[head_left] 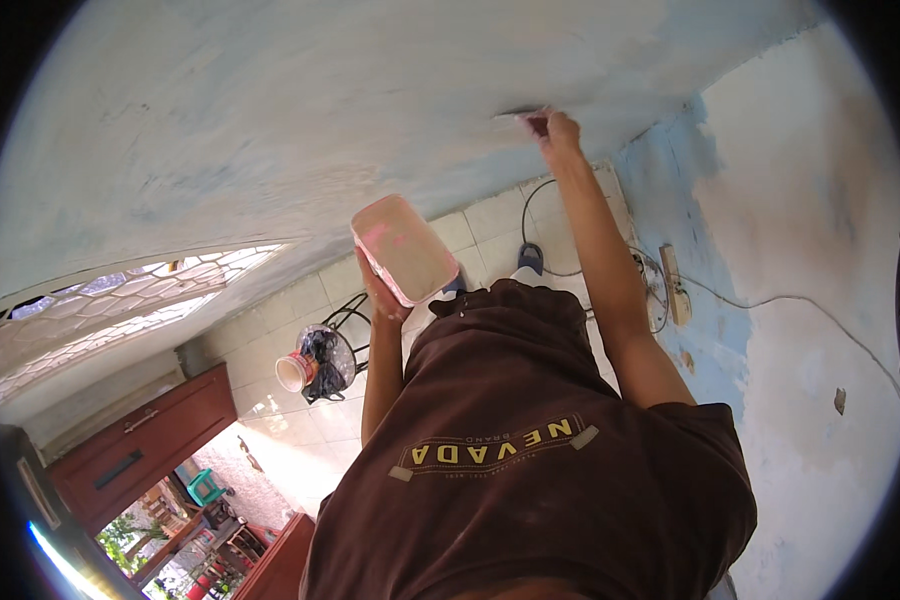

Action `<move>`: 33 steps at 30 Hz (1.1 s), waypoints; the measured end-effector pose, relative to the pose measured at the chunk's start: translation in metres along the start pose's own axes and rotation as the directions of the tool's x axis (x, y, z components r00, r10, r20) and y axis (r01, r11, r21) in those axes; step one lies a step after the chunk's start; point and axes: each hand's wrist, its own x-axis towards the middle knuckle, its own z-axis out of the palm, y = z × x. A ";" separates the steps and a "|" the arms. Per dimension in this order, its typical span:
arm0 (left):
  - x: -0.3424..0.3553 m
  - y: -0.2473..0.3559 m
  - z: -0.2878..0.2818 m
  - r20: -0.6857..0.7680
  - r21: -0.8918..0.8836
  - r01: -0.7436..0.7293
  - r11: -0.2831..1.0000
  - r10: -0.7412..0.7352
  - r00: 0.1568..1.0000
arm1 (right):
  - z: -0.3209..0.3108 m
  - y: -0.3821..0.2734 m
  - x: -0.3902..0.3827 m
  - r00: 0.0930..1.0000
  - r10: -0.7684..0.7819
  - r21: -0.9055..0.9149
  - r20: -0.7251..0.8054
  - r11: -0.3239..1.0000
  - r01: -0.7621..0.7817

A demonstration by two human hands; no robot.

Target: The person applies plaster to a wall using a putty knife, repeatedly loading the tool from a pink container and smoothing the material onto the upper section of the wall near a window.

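My left hand [384, 295] grips a shallow rectangular pink plastic tub [415, 255] from its side and underneath, with the open top tilted toward me. Pink and pale smears coat its inside. Up and to the right, my right hand [562, 134] is closed around the dark reddish handle of a putty knife [518, 112]. Its thin blade lies nearly flat at the wall [300, 130], which is patchy light blue and off-white. Whether the blade actually touches the surface is hard to tell. The fingers of my right hand are partly hidden by its back.
On the tiled floor to the left stands a round stool [341, 365] bearing a black plastic bag [320, 349] and an orange-white cup [292, 372]. A cable [805, 298] crosses the right wall near a socket board [675, 285]. A reddish-brown door [150, 440] is at lower left.
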 end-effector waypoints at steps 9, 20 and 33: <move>-0.008 0.026 0.002 0.129 -0.061 0.033 0.998 -0.025 0.991 | -0.083 0.023 -0.030 0.931 -0.286 -0.258 -0.227 0.939 0.226; -0.001 0.032 -0.033 0.063 0.013 -0.001 1.000 0.000 0.998 | 0.087 0.104 -0.149 0.829 -0.556 -0.592 0.062 0.648 0.479; 0.013 0.035 -0.028 0.158 0.040 0.144 0.989 -0.149 0.976 | -0.075 0.033 -0.004 0.998 0.059 -0.154 -0.018 0.986 -0.061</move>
